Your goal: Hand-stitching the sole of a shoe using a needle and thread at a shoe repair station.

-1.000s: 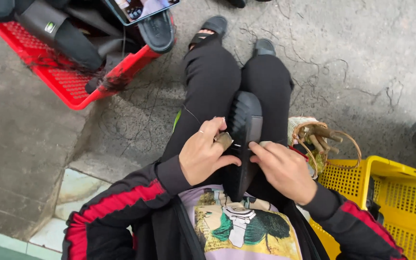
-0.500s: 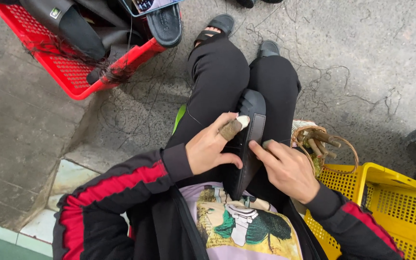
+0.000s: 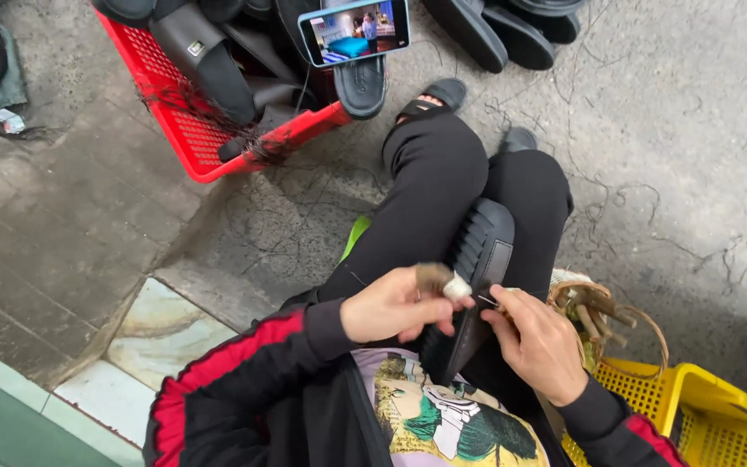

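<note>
Forearms in black sleeves with red stripes came in from the near edge and met over the person's lap. The left hand [image 3: 395, 304] lay curled, knuckles up, its thumb wrapped in a pale, worn covering and pressed against the side of a black sandal [image 3: 469, 285]. Its fingers were folded shut around the sandal's near part. The right hand [image 3: 536, 339] sat just to the right, fingers bent inward, thumb and forefinger pinched on a thin needle-like tool [image 3: 488, 299] whose tip touched the sandal's edge beside the left thumb. What exactly that tool was could not be told, as it was too small.

The sandal stood tilted on its edge between the thighs, ribbed sole facing left, its far end resting against the black trousers.

Right of the right hand, close by, stood a small woven basket [image 3: 603, 311] holding brownish pieces, and a yellow crate [image 3: 711, 424] lay at the near right corner. Far to the left, well apart, a red crate [image 3: 196, 130] held more black sandals, with a phone [image 3: 354, 30] propped on its far rim, screen lit.
</note>
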